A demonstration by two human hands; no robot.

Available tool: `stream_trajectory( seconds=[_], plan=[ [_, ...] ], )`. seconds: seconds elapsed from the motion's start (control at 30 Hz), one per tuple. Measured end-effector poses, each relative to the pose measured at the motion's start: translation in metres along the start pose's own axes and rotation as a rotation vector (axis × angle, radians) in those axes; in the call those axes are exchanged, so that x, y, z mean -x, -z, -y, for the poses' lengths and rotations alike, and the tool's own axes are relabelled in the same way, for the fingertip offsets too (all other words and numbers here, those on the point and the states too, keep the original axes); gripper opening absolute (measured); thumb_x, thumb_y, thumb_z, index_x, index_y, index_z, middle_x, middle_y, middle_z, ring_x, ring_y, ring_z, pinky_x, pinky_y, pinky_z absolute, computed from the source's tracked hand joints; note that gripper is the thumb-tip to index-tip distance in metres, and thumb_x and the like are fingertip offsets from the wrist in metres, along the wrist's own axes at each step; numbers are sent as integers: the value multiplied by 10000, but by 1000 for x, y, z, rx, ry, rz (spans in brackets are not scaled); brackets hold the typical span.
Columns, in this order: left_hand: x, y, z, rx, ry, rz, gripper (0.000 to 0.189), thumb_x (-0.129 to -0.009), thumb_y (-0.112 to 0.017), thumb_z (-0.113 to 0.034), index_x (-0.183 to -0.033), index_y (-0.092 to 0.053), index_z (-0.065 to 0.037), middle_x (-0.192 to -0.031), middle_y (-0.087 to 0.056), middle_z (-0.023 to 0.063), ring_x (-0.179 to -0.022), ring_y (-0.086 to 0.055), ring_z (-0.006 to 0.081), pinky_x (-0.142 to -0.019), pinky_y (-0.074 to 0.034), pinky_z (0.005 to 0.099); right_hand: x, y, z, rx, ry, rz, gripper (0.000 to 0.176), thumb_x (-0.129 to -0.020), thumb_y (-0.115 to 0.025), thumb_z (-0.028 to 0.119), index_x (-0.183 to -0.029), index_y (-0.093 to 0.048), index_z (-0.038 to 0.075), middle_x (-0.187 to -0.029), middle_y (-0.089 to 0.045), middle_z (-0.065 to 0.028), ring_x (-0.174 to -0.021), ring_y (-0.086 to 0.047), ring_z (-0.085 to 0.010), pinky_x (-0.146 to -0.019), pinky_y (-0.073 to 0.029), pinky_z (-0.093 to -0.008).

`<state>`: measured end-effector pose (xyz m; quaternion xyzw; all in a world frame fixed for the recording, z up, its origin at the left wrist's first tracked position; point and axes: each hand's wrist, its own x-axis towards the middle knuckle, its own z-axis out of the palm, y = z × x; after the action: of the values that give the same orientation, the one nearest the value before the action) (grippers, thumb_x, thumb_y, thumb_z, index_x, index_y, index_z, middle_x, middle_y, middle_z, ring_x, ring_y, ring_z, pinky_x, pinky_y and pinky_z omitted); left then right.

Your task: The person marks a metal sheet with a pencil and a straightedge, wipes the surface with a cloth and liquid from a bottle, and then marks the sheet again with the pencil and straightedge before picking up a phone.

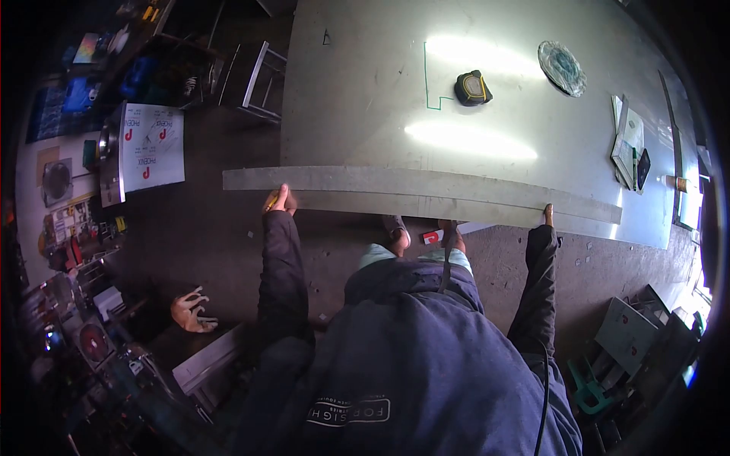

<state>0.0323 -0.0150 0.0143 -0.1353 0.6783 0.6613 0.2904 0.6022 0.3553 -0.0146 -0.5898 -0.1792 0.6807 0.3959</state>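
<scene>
A long, flat metal strip (411,188) lies along the near edge of a shiny metal-topped table (365,99), its left end sticking out past the table's left side. My left hand (281,201) grips the strip near that end, thumb on top, with a small yellow item also between the fingers. Toward the strip's right end, my right hand (549,215) holds its near edge with the thumb up; the other fingers are hidden below. Farther back on the table sits a black and yellow tape measure (473,88), beside a thin green drawn line.
A round plastic-wrapped item (562,68) and a notebook with a pen (628,144) are at the table's right. A dog (195,311) lies on the floor at left. A printed sheet-covered box (152,144) stands left, a green stool (589,387) lower right.
</scene>
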Motion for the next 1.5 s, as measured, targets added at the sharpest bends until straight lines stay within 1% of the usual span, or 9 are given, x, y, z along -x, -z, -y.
stream_trajectory(
  seconds=[0.1, 0.2, 0.3, 0.47, 0.67, 0.9, 1.0, 1.23, 1.5],
  plan=[
    [1, -3, -1, 1, 28, -15, 242, -720, -760, -222, -788, -573, -84, -720, -565, -12, -656, -528, 110, -607, -449, 298, 7, 16, 1, -24, 4, 9, 540, -816, -607, 424, -1203, -475, 72, -1180, -536, -88, -1081, -517, -239, -926, -430, -394],
    [10, -10, -6, -28, 49, -86, 237, -727, -754, -219, -800, -576, -80, -739, -567, -3, -672, -530, 120, -630, -463, 330, -9, 81, 4, 427, -737, 124, 409, -807, -649, 305, -1122, -532, 73, -1087, -588, -97, -1025, -549, -213, -814, -469, -353],
    [8, -8, -5, -25, 44, -42, 243, -734, -746, -226, -835, -581, -79, -770, -572, 4, -716, -537, 142, -659, -480, 381, 145, -93, 88, 1653, -106, 528, 334, -777, -660, 177, -1071, -554, 56, -1025, -602, -119, -982, -573, -224, -774, -471, -327],
    [22, -19, -22, -69, 169, -91, 352, -744, -733, -281, -980, -553, -91, -918, -565, 49, -854, -546, 196, -734, -486, 437, 156, -248, 41, 1788, 1199, 1271, 618, -682, -559, -27, -1269, -435, 119, -1323, -393, -147, -1184, -421, -344, -959, -396, -391],
    [25, -25, -26, -176, 238, -220, 636, -673, -789, -295, -1179, -483, -61, -1151, -505, 126, -1024, -506, 274, -777, -495, 492, 139, -361, -30, 2023, 1566, 2038, 628, -789, -524, 178, -1363, -273, 150, -1459, -143, -110, -1342, -159, -329, -1023, -281, -526],
    [58, -43, -18, -386, 49, -280, 514, -774, -675, -392, -1125, -546, -39, -904, -606, 107, -824, -582, 212, -625, -494, 377, 121, -370, -52, 1865, 1702, 2137, 706, -770, -565, 238, -1381, -231, 122, -1471, -108, -90, -1348, -125, -333, -1054, -212, -515],
    [82, -54, -14, -970, -776, -937, 393, -906, -449, -334, -1130, -559, -31, -725, -614, 128, -644, -597, 294, -593, -472, 338, 156, -390, -20, 2121, 1647, 2160, 750, -756, -583, 233, -1393, -202, 126, -1476, -91, -86, -1347, -128, -336, -1068, -181, -501],
    [123, -80, -7, -463, -628, -673, 242, -849, -567, -233, -984, -569, -32, -808, -656, 113, -731, -642, 206, -653, -497, 296, 154, -383, -29, 2227, 1662, 2110, 888, -677, -668, 241, -1401, -169, 120, -1481, -48, -82, -1344, -128, -345, -1076, -164, -492],
    [125, -93, -23, -851, -771, -616, 161, -796, -597, -177, -861, -572, -32, -733, -649, 137, -664, -651, 261, -579, -512, 339, 161, -386, -20, 2128, 1726, 2080, 836, -693, -644, 196, -1393, -194, 116, -1473, -104, -87, -1328, -190, -332, -1070, -199, -475]
  ],
)
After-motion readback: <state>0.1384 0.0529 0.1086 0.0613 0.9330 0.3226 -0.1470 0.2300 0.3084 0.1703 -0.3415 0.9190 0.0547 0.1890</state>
